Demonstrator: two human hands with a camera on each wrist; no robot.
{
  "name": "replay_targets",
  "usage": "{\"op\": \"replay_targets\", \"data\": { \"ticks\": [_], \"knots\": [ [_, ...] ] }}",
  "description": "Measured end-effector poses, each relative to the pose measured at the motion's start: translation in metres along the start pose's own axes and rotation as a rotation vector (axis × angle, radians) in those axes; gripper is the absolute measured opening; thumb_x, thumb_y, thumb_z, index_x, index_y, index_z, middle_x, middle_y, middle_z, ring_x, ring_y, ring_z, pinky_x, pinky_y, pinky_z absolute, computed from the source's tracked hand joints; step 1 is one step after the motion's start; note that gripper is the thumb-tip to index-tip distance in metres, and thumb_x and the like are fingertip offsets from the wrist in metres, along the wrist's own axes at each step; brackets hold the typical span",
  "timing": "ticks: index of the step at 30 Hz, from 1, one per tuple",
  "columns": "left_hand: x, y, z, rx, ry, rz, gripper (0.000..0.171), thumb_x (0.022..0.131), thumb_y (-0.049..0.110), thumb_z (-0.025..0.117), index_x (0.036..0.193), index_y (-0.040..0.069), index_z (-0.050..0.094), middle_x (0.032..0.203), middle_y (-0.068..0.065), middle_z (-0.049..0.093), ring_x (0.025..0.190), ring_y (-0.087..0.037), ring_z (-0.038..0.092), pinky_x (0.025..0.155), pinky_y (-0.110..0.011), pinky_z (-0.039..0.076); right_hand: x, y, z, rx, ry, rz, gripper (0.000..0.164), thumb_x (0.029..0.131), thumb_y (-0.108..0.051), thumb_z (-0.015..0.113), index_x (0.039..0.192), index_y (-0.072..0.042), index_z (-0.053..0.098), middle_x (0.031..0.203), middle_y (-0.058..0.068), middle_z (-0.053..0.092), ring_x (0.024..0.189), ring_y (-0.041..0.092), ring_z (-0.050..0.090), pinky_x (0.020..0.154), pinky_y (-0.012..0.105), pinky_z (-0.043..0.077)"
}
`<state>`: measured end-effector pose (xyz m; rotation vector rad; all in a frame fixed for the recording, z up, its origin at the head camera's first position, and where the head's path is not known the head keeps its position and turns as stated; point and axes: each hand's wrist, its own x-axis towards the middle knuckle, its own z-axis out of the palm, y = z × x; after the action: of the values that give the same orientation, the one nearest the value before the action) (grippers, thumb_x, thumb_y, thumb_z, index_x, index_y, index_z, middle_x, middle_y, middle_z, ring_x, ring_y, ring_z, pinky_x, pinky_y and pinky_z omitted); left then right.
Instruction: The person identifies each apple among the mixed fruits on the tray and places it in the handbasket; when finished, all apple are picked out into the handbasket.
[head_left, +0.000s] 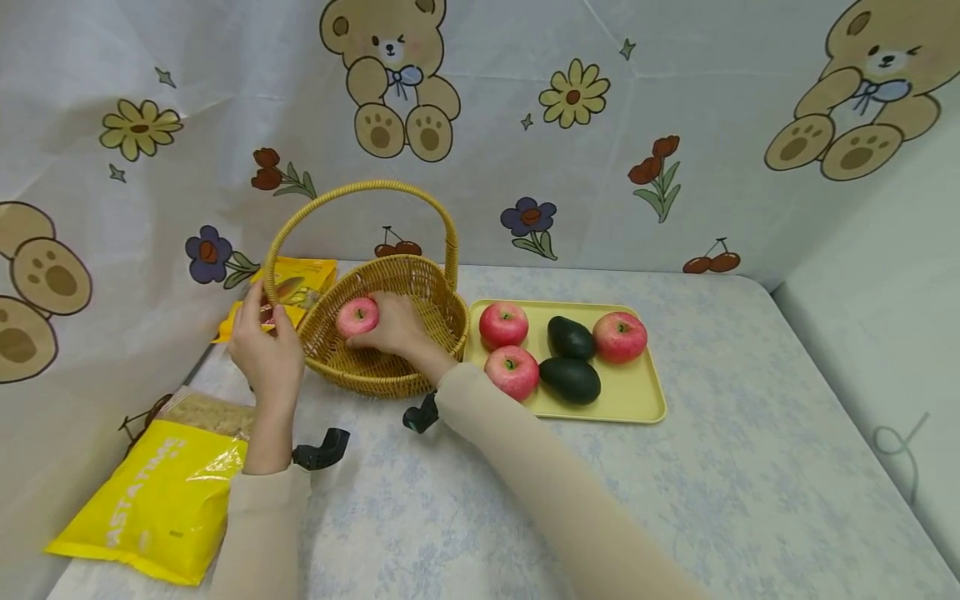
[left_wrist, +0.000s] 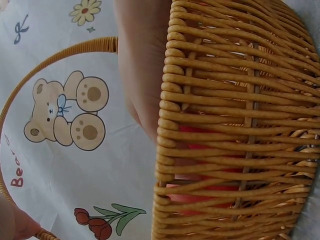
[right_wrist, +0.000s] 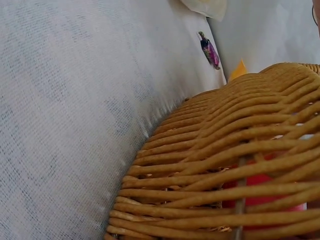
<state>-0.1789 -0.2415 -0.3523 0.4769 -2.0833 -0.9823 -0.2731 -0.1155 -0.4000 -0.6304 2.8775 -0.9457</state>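
Observation:
A wicker basket (head_left: 367, 385) with a tall arched handle stands at the middle left of the table. My left hand (head_left: 266, 354) holds the left lower part of that handle between thumb and fingers. Inside the basket, my right hand (head_left: 397, 325) grips a red apple (head_left: 357, 317) from its right side. In the left wrist view, the basket's woven wall (left_wrist: 240, 110) hides most of the apple, whose red shows through the gaps. The right wrist view shows the wicker side (right_wrist: 215, 150) close up, with red behind it.
Right of the basket lies a yellow tray (head_left: 630, 404) bearing red apples (head_left: 512, 372) and two dark green avocados (head_left: 570, 380). A yellow pasta bag (head_left: 165, 492) lies at the front left. Another yellow packet (head_left: 311, 273) is behind the basket's left side. A printed cloth (head_left: 487, 167) hangs behind.

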Motion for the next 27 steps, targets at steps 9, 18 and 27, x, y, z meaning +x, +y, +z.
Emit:
{"op": "replay_targets", "data": {
  "ticks": [9,18,27],
  "knots": [
    [-0.0003,-0.0001,-0.0005,0.001,0.012,0.019,0.036,0.09,0.015,0.047,0.126,0.02,0.051,0.111,-0.009,0.058,0.093,-0.022,0.053,0.074,-0.038,0.048,0.0007,-0.0017,0.0031,-0.044,-0.034,-0.033,0.076,0.058,-0.055,0.074,0.118,-0.014,0.049,0.107,-0.004,0.054,0.105,0.016,0.045,0.088,0.027,0.04],
    [-0.0001,-0.0011,0.0005,0.006,0.022,0.03,0.036,0.089,0.014,0.048,0.125,0.018,0.052,0.109,-0.01,0.059,0.091,-0.022,0.053,0.072,-0.035,0.047,0.0013,-0.0011,0.0048,-0.058,-0.04,-0.044,0.072,0.058,-0.053,0.074,0.113,-0.014,0.051,0.099,-0.005,0.055,0.097,0.014,0.047,0.083,0.026,0.041],
    [0.0002,-0.0008,0.0017,0.008,0.025,0.035,0.035,0.09,0.016,0.047,0.125,0.019,0.051,0.11,-0.009,0.059,0.091,-0.021,0.054,0.072,-0.035,0.047,0.0022,-0.0002,0.0044,-0.063,-0.069,-0.037,0.071,0.06,-0.053,0.073,0.114,-0.013,0.05,0.1,-0.004,0.055,0.095,0.012,0.048,0.086,0.024,0.039]
  ]
}}
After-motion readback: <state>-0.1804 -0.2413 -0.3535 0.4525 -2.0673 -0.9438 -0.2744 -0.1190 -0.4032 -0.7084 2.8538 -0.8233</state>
